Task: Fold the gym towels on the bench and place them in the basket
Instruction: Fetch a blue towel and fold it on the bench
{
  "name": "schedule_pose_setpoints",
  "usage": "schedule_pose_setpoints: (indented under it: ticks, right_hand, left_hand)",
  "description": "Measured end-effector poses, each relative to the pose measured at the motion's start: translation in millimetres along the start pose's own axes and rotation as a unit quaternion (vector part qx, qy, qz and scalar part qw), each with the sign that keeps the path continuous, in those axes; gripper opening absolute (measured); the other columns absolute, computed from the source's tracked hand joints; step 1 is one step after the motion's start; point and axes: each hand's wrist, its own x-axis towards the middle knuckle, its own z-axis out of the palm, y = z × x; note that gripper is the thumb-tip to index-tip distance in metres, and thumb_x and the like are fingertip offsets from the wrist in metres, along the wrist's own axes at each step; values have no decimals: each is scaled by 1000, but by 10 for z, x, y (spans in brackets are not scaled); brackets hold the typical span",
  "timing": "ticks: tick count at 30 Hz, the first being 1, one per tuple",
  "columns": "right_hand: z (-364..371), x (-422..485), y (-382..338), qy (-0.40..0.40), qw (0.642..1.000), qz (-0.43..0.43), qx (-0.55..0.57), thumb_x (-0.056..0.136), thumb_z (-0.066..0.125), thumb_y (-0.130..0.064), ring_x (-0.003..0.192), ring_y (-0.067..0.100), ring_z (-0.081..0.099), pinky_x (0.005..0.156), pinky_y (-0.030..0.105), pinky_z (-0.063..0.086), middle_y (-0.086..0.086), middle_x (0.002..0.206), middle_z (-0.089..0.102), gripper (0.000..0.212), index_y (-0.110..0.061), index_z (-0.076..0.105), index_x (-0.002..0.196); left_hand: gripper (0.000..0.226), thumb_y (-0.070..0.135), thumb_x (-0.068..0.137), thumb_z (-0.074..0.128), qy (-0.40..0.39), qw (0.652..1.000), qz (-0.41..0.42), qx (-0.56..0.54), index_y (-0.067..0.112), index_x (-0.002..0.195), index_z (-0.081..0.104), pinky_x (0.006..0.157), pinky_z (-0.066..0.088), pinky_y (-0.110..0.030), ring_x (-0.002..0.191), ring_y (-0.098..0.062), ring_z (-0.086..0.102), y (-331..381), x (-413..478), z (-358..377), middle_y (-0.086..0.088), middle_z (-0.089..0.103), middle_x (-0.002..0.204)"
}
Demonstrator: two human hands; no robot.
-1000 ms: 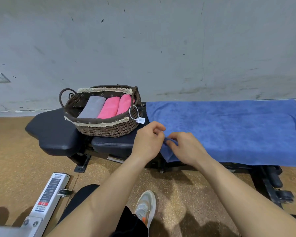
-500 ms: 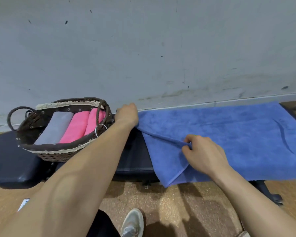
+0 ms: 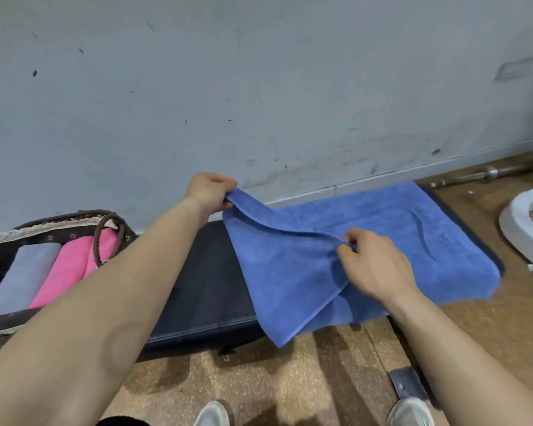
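Head view, grip first: your left hand (image 3: 211,192) has its fingers curled round the far left corner of the blue towel (image 3: 382,229) and holds that corner lifted off the bench (image 3: 210,281). Your right hand (image 3: 373,265) pinches the same short edge nearer to you, thumb against fingertips, so the edge stands as a raised ridge between the two hands. Both grips are closed on cloth; neither hand is free.

The towel lies across the right part of the bench. Its body is flat, and its near left corner hangs over the front edge toward the floor (image 3: 290,373).

Progress: the basket (image 3: 0,238) at the left end of the bench holds a grey towel (image 3: 22,278) and pink towels (image 3: 63,269), folded narrow and packed side by side. I judge the blue towel to be the last one visible, at the start of its first fold. All its folds and the transfer to the basket are outstanding.

Materials: the blue towel is thick, matt terry with an embossed curved mark near its right end, and it drapes softly. The bench pad is smooth black upholstery with stitched seams. The basket is dark woven rope with a pale lace trim and a loop handle. The floor is speckled and cork-coloured.
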Motion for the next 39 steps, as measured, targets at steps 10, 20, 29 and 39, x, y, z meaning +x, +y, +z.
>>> schedule_pose_setpoints:
  ticks: [10, 20, 29, 39]
  right_hand:
    - [-645, -183, 1180, 105, 984, 126, 67, 95, 45, -22, 80, 24, 58, 66, 39, 48, -6, 79, 62, 14, -26, 55, 85]
    - [-772, -132, 1830, 94, 968, 232, 10, 99, 41, -23, 70, 13, 55, 58, 32, 43, -11, 78, 60, 16, -32, 54, 98]
    - [-741, -13, 1788, 117, 964, 235, -49, 90, 51, -21, 104, 17, 52, 85, 42, 52, -6, 112, 50, 32, -31, 49, 120]
    - [-740, 68, 1622, 99, 971, 208, -63, 87, 53, -27, 116, 22, 47, 98, 40, 43, -3, 123, 49, 41, -30, 50, 128]
  left_hand:
    - [33, -3, 89, 64, -128, 988, 88, -20, 8, 120, 67, 92, 55, -28, 100, -21, 69, 578, -121, 1393, -9, 69, 109]
    - [10, 21, 84, 77, -125, 971, 176, 100, 22, 76, 71, 71, 51, -28, 62, -13, 63, 650, 168, 2899, 1, 69, 66]
    - [15, 34, 91, 67, -157, 922, 197, 293, 19, 86, 67, 85, 51, -34, 89, -23, 62, 359, 445, 3555, -2, 70, 90]
    - [16, 14, 79, 77, -168, 933, 248, 197, 25, 77, 66, 65, 46, -19, 64, -7, 59, 411, 128, 3346, 8, 66, 73]
